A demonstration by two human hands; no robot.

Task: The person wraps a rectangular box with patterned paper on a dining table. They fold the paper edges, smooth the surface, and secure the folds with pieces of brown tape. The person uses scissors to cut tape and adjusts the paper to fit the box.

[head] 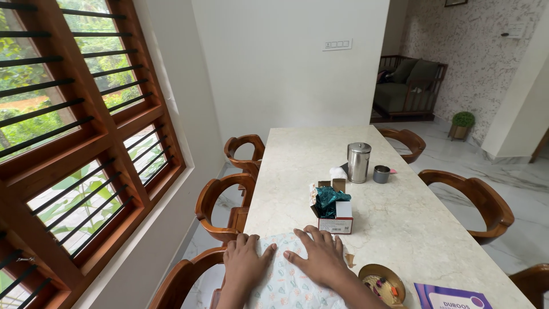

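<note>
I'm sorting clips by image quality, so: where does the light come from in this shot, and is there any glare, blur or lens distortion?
Head view: daylight enters through the barred window on the left; soft sheen on the marble table, no harsh glare. Both hands, left hand and right hand, lie sharp on the patterned cloth; the steel canister is crisp too. Wide-angle stretch bends the window frame at the edge.

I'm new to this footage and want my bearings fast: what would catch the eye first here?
Two bare hands, the left hand and right hand, lie flat on a pale patterned cloth at the near edge of a long marble table. Just beyond them stands an open cardboard box with crumpled teal material inside. Farther up the table is a steel canister beside a small grey cup.
</note>
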